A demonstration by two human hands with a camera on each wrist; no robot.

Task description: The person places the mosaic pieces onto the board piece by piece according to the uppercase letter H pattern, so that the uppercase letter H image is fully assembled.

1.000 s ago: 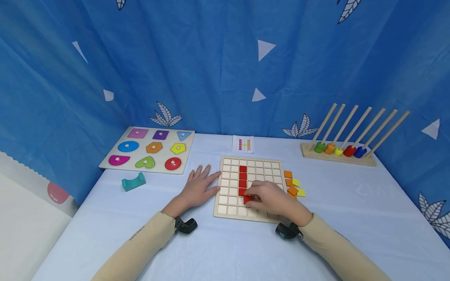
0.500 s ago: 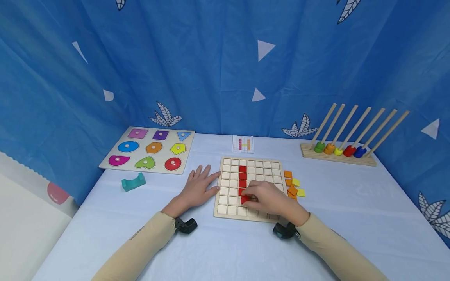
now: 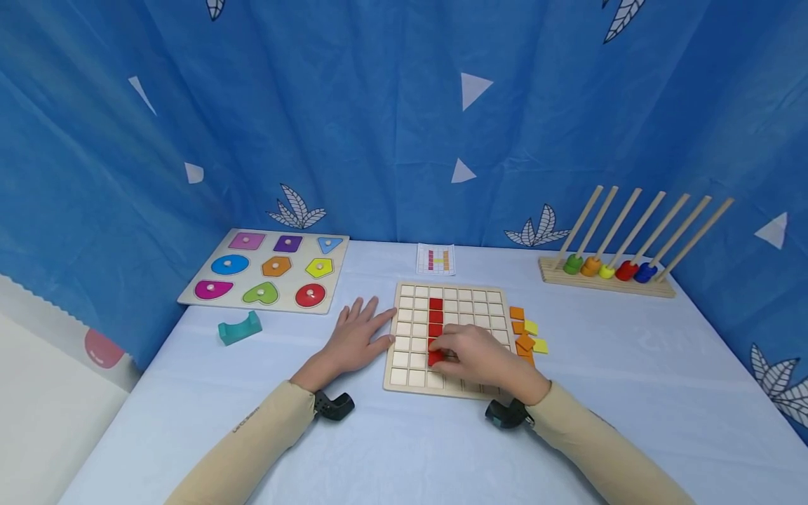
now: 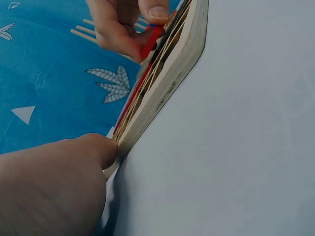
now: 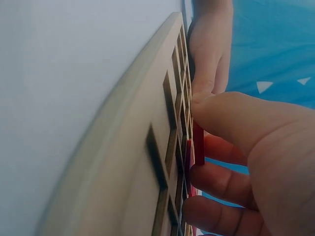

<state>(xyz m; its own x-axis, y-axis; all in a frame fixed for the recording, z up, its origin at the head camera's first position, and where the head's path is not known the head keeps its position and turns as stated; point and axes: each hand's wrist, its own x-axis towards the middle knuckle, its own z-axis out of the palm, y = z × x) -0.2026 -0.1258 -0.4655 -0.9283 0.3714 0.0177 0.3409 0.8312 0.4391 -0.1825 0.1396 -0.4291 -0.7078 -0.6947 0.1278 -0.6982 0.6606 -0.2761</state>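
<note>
My right hand (image 3: 480, 354) pinches a red square tile (image 3: 435, 358) between thumb and fingers, low over the wooden grid board (image 3: 404, 390). In the left wrist view this red tile (image 4: 151, 42) is tilted above the board's surface. The right wrist view shows the tile (image 5: 199, 145) upright against the grid, between thumb and fingers. Several red tiles (image 3: 435, 317) lie in one column of the board, just beyond the held one; the fingers partly cover the nearest of these. My left hand (image 3: 355, 340) lies with fingers spread on the table, thumb and index fingertip at the board's left edge.
Orange tiles (image 3: 517, 313) and yellow tiles (image 3: 539, 346) lie loose right of the board. A small pattern card (image 3: 435, 259) is behind it. At left are a shape puzzle (image 3: 293, 287) and a teal block (image 3: 240, 328). A peg stand with coloured rings (image 3: 656, 286) stands back right.
My right hand has shifted slightly left with the red tile, bringing it into line with the red column. The left hand has stayed in place.
</note>
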